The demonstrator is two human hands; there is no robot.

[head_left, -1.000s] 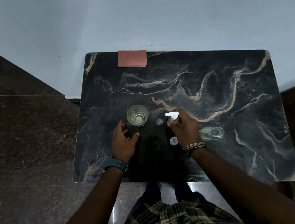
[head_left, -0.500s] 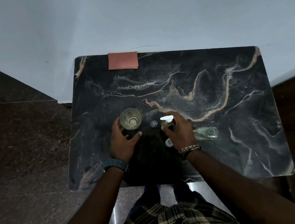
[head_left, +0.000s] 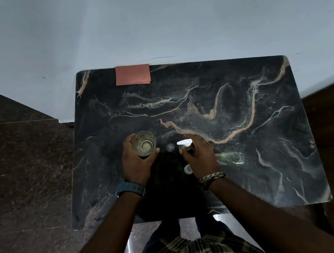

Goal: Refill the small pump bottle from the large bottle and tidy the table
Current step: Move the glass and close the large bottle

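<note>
My right hand [head_left: 199, 153] is wrapped around the small pump bottle [head_left: 185, 145], whose white pump head points left. My left hand [head_left: 138, 163] cups the near and left side of a clear glass [head_left: 143, 143] holding a little yellowish liquid. A clear bottle [head_left: 231, 158] lies on its side just right of my right hand. A small round grey cap [head_left: 170, 147] sits between the glass and the pump bottle. A white cap [head_left: 188, 169] rests beside my right wrist.
All of it sits on a dark marble table [head_left: 244, 117] against a pale wall. A folded reddish cloth [head_left: 132, 75] lies at the table's far left edge. Dark stone floor lies to the left, and wooden furniture flanks the right.
My left hand slid forward from the tabletop and closed around the glass. My right hand stayed on the pump bottle. The camera view shifted slightly.
</note>
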